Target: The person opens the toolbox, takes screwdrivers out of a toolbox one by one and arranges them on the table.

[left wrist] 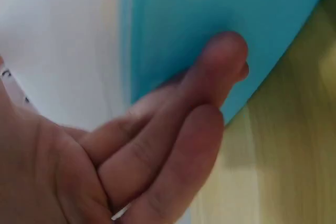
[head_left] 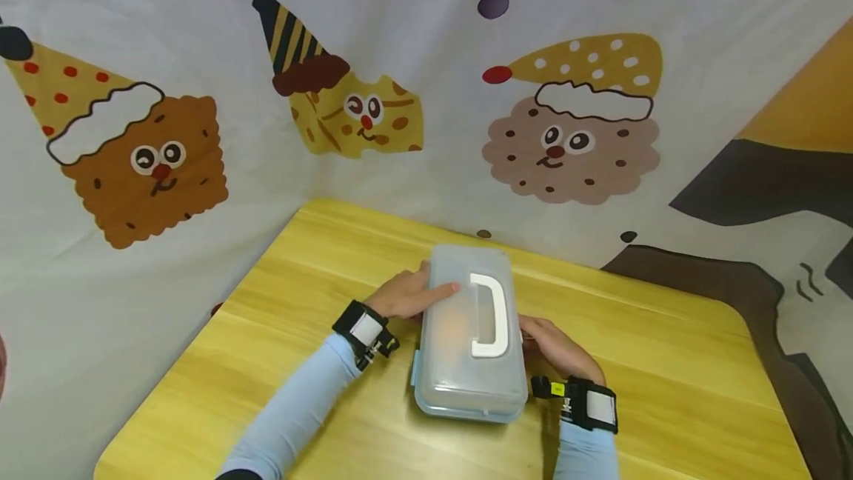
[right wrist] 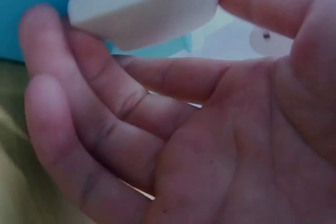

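Observation:
A storage box [head_left: 453,391] with a frosted lid and pale blue base stands on the table, its white handle [head_left: 498,317] folded flat on the lid. My left hand [head_left: 408,293] holds the box's left side, thumb on the lid. In the left wrist view, the fingers [left wrist: 173,135] lie against the blue wall [left wrist: 178,9]. At the opposite side is my right hand [head_left: 556,347], partly hidden by the box. In the right wrist view, its thumb and curled fingers [right wrist: 100,103] hold a white latch [right wrist: 147,11]. Something faintly orange shows through the lid.
The yellow wood-grain table [head_left: 666,361] has rounded corners. Behind it and on the left hangs a white cloth [head_left: 413,198] printed with cartoon biscuits and cheese. A pale blue clip [head_left: 416,369] sticks out from the box's left side.

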A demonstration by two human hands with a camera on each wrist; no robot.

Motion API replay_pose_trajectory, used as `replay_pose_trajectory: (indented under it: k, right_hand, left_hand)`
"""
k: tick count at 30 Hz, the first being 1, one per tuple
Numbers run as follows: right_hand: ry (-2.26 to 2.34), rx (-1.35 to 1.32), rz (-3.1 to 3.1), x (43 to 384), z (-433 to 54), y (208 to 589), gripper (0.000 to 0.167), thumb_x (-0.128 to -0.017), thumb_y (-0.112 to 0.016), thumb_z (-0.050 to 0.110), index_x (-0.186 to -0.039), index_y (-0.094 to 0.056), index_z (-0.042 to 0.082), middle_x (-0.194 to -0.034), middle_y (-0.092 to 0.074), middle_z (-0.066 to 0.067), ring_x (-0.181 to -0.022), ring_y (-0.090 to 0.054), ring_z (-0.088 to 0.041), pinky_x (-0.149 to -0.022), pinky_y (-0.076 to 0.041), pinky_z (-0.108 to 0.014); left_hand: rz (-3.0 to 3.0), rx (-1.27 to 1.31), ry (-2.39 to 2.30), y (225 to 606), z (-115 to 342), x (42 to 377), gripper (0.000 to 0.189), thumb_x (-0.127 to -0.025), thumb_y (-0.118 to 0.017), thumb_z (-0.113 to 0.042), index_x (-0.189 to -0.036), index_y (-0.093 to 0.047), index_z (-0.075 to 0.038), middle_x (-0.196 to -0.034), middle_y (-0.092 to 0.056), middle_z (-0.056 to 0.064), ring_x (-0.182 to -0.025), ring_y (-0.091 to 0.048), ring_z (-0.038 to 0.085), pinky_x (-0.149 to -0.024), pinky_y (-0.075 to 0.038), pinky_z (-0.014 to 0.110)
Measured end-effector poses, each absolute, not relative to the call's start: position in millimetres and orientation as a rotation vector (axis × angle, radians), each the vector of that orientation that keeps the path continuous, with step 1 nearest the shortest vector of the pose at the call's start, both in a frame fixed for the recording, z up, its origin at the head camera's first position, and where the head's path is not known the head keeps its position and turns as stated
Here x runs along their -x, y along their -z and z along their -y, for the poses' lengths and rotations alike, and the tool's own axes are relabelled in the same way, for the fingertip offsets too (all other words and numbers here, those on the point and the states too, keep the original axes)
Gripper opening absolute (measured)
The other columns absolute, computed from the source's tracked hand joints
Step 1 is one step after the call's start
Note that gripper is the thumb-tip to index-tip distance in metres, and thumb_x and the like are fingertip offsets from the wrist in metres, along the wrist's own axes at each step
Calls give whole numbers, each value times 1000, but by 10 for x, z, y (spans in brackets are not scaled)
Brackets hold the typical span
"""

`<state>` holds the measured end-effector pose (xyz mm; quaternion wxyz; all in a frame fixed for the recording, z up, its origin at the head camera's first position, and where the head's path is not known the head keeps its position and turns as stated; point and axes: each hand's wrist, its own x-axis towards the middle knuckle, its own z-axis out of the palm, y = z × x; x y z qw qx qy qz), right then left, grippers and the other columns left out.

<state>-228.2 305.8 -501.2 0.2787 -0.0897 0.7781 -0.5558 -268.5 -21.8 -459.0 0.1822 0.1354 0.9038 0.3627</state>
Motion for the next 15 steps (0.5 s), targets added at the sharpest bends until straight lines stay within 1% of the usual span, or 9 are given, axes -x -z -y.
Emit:
replay_pose_trajectory:
  k: [2, 4, 6, 9, 11, 12, 13, 14, 15]
  right_hand:
    - [1513, 203, -2098, 2246, -3130, 5006, 57, -114, -40, 50, -143, -63, 7, -133, -73, -10, -115, -74, -22, -102, -59, -44]
    - [1518, 208, -2100, 2228, -3167, 4973, 58, -114, -40, 49, -144, -61, 4, -130, -74, -11, -109, -76, -24, -97, -61, -43]
    - [1510, 241, -2100, 2209, -3172, 4933, 58, -115, -39, 47, -144, -60, 1, -125, -75, -10, -102, -77, -24, -91, -63, -42]
    - [1476, 289, -2096, 2155, -3158, 4870, 56, -117, -36, 40, -138, -61, -5, -108, -75, -9, -86, -75, -21, -80, -64, -38]
    - [1444, 283, -2131, 2102, -3162, 4824, 53, -117, -35, 38, -133, -62, -4, -97, -71, -6, -79, -69, -19, -74, -61, -33]
    - [1428, 273, -2163, 2075, -3173, 4796, 51, -117, -35, 37, -130, -62, -4, -93, -67, -6, -77, -65, -18, -71, -59, -32]
    - [1412, 261, -2198, 2049, -3188, 4766, 50, -117, -36, 37, -128, -63, -3, -89, -63, -6, -75, -61, -18, -69, -57, -30]
    - [1400, 248, -2228, 2026, -3207, 4732, 49, -117, -36, 37, -129, -62, -3, -88, -61, -7, -76, -60, -18, -67, -56, -30]
    - [1388, 229, -2255, 2008, -3232, 4704, 48, -117, -37, 38, -131, -62, -1, -88, -60, -8, -76, -59, -19, -67, -55, -30]
  left_hand:
    - [-2582, -397, -1059, 4642, 159, 2690, 113, -93, -43, -87, -169, -18, -6, -126, -73, 24, -96, -76, 27, -92, -60, 43]
    - [-2616, -391, -1099, 4689, 122, 2698, 111, -92, -45, -87, -169, -22, -11, -142, -66, 24, -104, -73, 27, -97, -59, 47]
    - [-2636, -366, -1124, 4725, 104, 2693, 110, -91, -46, -88, -169, -24, -12, -151, -60, 22, -108, -71, 28, -100, -58, 50]
    - [-2633, -341, -1152, 4752, 86, 2678, 108, -91, -50, -86, -168, -27, -12, -153, -58, 22, -107, -72, 29, -98, -58, 51]
    - [-2612, -348, -1165, 4757, 65, 2675, 108, -92, -52, -84, -168, -27, -12, -150, -60, 23, -97, -72, 27, -89, -60, 48]
    - [-2603, -355, -1170, 4759, 48, 2680, 108, -91, -52, -84, -168, -27, -12, -150, -60, 23, -93, -72, 25, -85, -60, 45]
    - [-2592, -366, -1174, 4766, 29, 2690, 108, -92, -53, -84, -168, -27, -12, -144, -64, 24, -86, -71, 24, -80, -59, 42]
    - [-2579, -378, -1172, 4770, 9, 2701, 108, -92, -52, -84, -168, -26, -12, -136, -68, 26, -76, -66, 21, -72, -57, 39]
    - [-2575, -391, -1169, 4774, -15, 2716, 108, -92, -52, -85, -168, -26, -13, -132, -70, 25, -71, -63, 19, -68, -54, 36]
